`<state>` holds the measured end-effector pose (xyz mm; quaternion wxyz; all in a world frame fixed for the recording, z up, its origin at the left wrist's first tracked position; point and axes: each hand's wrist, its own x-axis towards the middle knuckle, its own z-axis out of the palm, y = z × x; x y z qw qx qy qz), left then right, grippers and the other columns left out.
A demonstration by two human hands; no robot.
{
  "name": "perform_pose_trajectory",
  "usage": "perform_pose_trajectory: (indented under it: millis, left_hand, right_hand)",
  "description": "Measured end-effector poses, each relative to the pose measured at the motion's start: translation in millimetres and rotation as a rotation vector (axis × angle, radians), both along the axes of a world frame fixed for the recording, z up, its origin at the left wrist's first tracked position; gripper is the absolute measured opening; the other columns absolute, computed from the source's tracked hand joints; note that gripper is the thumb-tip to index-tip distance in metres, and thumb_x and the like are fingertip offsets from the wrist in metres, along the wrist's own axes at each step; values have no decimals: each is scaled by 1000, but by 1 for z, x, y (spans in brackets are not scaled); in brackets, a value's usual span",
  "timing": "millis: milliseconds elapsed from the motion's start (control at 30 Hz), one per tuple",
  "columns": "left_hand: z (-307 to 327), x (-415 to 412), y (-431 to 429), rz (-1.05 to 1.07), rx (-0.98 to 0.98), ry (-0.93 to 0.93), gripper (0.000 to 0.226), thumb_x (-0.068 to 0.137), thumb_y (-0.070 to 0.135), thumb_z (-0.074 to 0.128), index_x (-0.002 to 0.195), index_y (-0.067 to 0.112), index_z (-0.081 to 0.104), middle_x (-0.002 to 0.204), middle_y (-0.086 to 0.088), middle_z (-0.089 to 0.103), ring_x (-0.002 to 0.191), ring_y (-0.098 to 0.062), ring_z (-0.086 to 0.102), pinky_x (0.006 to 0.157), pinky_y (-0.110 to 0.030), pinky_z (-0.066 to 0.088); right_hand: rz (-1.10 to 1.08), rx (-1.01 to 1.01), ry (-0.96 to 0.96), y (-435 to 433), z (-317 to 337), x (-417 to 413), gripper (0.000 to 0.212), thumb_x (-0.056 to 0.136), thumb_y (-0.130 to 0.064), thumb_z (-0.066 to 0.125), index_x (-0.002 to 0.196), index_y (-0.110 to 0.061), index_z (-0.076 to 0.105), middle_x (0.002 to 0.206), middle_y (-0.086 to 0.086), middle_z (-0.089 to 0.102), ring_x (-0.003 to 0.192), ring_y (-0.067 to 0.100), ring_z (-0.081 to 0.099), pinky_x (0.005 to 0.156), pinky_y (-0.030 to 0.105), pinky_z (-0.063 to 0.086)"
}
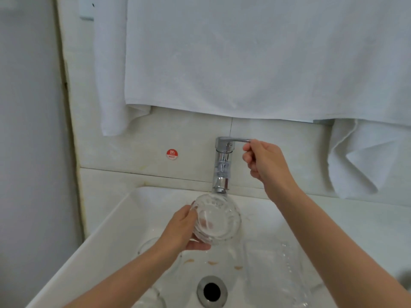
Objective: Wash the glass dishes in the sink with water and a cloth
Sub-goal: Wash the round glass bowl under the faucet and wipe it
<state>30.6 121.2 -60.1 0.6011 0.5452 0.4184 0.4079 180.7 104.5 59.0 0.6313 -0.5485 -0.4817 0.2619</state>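
The left hand point(184, 227) grips the round clear glass bowl point(219, 221) by its rim, likely slippery and breakable, while the right hand point(264, 161) holds the silver tap lever point(235, 140).

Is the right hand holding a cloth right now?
No, the right hand grips the faucet lever, while the left hand holds a glass bowl under the spout.
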Motion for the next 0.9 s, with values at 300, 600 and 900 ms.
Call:
perform_pose_trajectory:
  millis: [300, 600, 900]
  left_hand:
    - [-3, 6, -6, -40, -48, -33, 25, 101, 24, 36, 109, 9, 55, 95, -14, 65, 59, -19, 64, 53, -28, 55]
    - [0, 6, -8, -62, -57, -26, 27, 101, 20, 36, 99, 5, 58, 79, -10, 63, 50, -15, 61, 51, -27, 54]
    - [0, 4, -9, -64, -80, 22, 26, 100, 17, 36, 100, 3, 57, 77, -9, 61, 50, -14, 61, 49, -25, 53]
  right_hand:
    - [-35, 16, 31, 6, 3, -2, 33, 96, -10, 37, 67, -14, 52, 52, -2, 46, 27, 1, 31, 31, 11, 22]
    - [-47, 4, -12, 10, 11, -5, 32, 96, -10, 36, 67, -14, 51, 55, -1, 45, 27, 1, 29, 31, 12, 21]
    - [31, -37, 49, 3, 2, 6, 31, 99, -23, 37, 72, -16, 52, 53, -3, 46, 34, 4, 31, 35, 15, 23]
